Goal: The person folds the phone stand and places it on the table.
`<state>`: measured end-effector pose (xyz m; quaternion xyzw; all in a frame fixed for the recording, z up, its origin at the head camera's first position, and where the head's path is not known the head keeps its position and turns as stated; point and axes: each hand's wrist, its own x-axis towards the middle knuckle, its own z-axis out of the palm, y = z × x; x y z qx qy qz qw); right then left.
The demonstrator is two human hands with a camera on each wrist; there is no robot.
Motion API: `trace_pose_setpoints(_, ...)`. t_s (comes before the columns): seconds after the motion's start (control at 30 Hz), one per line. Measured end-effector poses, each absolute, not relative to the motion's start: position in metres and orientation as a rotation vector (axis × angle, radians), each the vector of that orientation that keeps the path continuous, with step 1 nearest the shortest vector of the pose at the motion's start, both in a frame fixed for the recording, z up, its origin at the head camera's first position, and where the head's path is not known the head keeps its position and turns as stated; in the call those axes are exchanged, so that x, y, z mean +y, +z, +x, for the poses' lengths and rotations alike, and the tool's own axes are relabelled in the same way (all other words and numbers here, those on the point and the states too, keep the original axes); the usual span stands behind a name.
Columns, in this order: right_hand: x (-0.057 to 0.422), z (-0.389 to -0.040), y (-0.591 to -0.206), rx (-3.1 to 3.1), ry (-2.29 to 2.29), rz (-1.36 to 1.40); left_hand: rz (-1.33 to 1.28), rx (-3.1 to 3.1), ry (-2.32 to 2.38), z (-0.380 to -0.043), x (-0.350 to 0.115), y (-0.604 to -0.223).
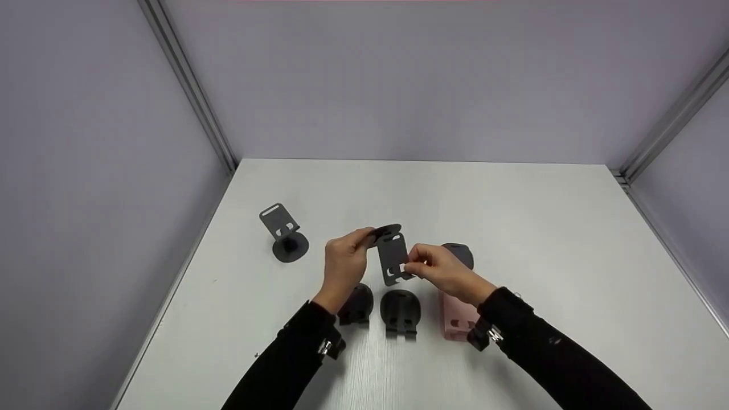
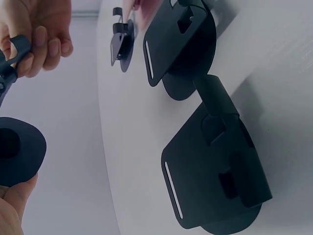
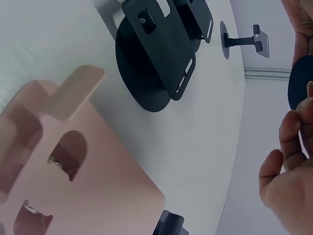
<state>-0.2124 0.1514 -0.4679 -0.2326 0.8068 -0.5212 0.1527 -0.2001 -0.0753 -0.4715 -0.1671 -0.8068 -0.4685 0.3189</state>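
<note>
Raised above the white table is a dark grey phone stand (image 1: pixel 392 257) with a round base and a slotted plate. My left hand (image 1: pixel 345 261) pinches its round base, seen edge-on in the head view. My right hand (image 1: pixel 446 271) grips the hooked lip at the lower end of the plate between thumb and fingers. From the left wrist, the underside of the base (image 2: pixel 29 149) shows, with the left thumb against its rim. In the right wrist view the plate is mostly out of frame, and the fingers (image 3: pixel 291 129) are curled.
Two folded black stands (image 1: pixel 400 313) (image 1: pixel 356 306) lie below the hands. A pink stand (image 1: pixel 457 319) lies under the right wrist, with another dark stand (image 1: pixel 460 254) behind that hand. An unfolded dark stand (image 1: pixel 290 246) stands at left. Pale walls (image 1: pixel 421 85) enclose the table.
</note>
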Motion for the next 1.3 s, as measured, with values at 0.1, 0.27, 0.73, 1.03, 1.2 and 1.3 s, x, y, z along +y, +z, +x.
trace_pose_setpoints(0.1, 0.151, -0.212, -0.468, 2.34, -1.496, -0.682, -0.435, -2.121, -1.25, -0.2, -0.075, -0.471)
trace_pose_setpoints(0.27, 0.149, -0.211, -0.469, 2.368, -1.502, -0.694, -0.413, -2.123, -1.302, -0.199, -0.074, -0.469)
trace_pose_setpoints(0.73, 0.146, -0.21, -0.473, 2.547, -1.4, -0.79, -0.391, -2.121, -1.547, -0.197, -0.071, -0.466)
trace_pose_setpoints(1.03, 0.144, -0.208, -0.475, 2.651, -1.453, -0.914, -0.405, -2.08, -1.687, -0.198, -0.067, -0.459)
trace_pose_setpoints(1.2, 0.144, -0.208, -0.476, 2.738, -1.439, -0.941, -0.398, -2.087, -1.729, -0.198, -0.066, -0.457)
trace_pose_setpoints(1.3, 0.144, -0.207, -0.477, 2.798, -1.416, -0.97, -0.398, -2.088, -1.776, -0.198, -0.066, -0.457)
